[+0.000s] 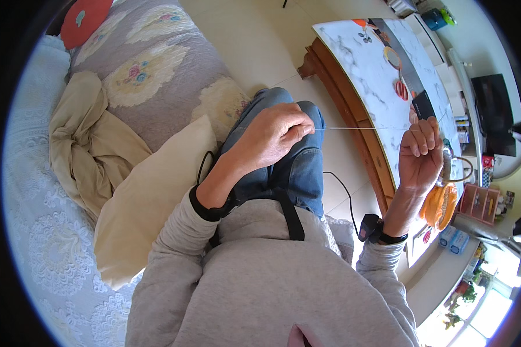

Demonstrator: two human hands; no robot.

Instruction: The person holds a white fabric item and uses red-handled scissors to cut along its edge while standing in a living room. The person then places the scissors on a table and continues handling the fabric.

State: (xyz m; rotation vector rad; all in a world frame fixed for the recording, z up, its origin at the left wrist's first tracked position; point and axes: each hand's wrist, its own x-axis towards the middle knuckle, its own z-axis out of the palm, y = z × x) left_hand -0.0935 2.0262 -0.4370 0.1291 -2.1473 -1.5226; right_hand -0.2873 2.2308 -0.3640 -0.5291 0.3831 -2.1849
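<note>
A thin white thread (351, 128) runs taut and nearly level between my two hands. My left hand (278, 132), above my knees, pinches one end between thumb and forefinger. Raised in front of the table's near side, my right hand (421, 152) has its fingers curled on the other end. A cream pillow (156, 199) lies beside my left forearm, with a crumpled beige cloth (95, 143) against it. Whether a needle is on the thread cannot be seen.
The marble-patterned table (351, 65) on the right holds red-handled scissors (401, 90), a roll of tape (392, 57), a black box (423, 105) and an orange bag (438, 206). A black cable (345, 191) hangs between me and the table. A flowered quilt (156, 65) covers the seat on the left.
</note>
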